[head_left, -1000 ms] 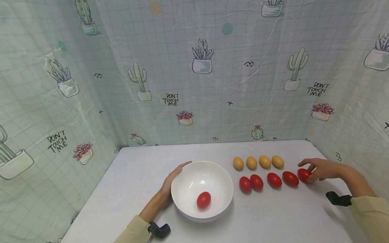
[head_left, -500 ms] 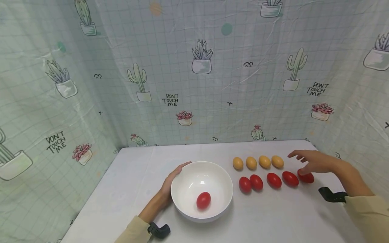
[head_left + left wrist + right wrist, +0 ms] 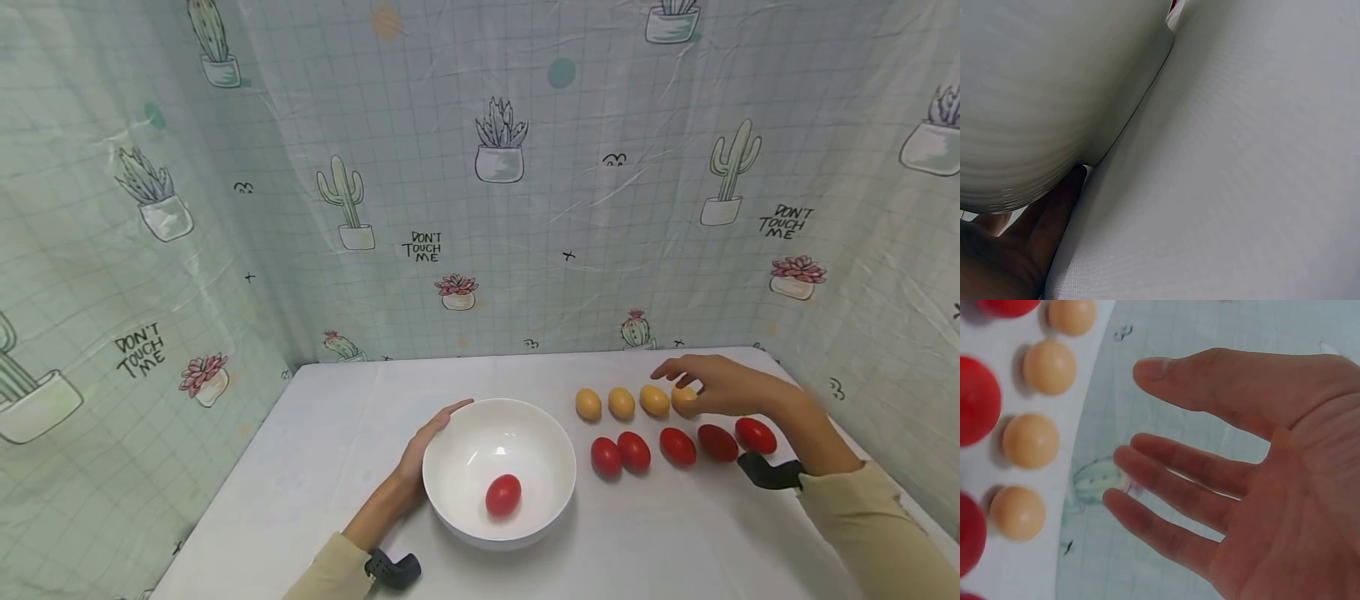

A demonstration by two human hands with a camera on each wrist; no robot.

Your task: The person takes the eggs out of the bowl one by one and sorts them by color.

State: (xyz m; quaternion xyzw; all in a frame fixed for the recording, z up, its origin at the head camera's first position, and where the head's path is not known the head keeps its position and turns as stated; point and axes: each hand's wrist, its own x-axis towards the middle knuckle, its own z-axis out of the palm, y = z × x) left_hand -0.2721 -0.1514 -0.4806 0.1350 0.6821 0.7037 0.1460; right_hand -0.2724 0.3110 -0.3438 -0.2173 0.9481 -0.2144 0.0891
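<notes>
A white bowl (image 3: 498, 433) stands on the table with one red egg (image 3: 503, 495) inside it. My left hand (image 3: 422, 450) rests along the bowl's left side, fingers against the outer wall. In the left wrist view, part of that hand (image 3: 1041, 240) shows at the bowl's underside. My right hand (image 3: 720, 387) is over the right end of a row of yellow eggs, overlapping the rightmost yellow egg (image 3: 682, 398) in the head view. Its fingers (image 3: 1172, 531) and thumb are spread apart in the right wrist view, holding nothing.
Several yellow eggs (image 3: 621, 403) form the back row on the white table (image 3: 360, 417). In front of them lies a row of several red eggs (image 3: 678, 447). A cactus-print curtain (image 3: 420, 200) hangs behind the table and at both sides.
My right hand has left the rightmost red egg and moved left and back to the yellow row. That red egg stays on the table. My left hand and the bowl have not moved.
</notes>
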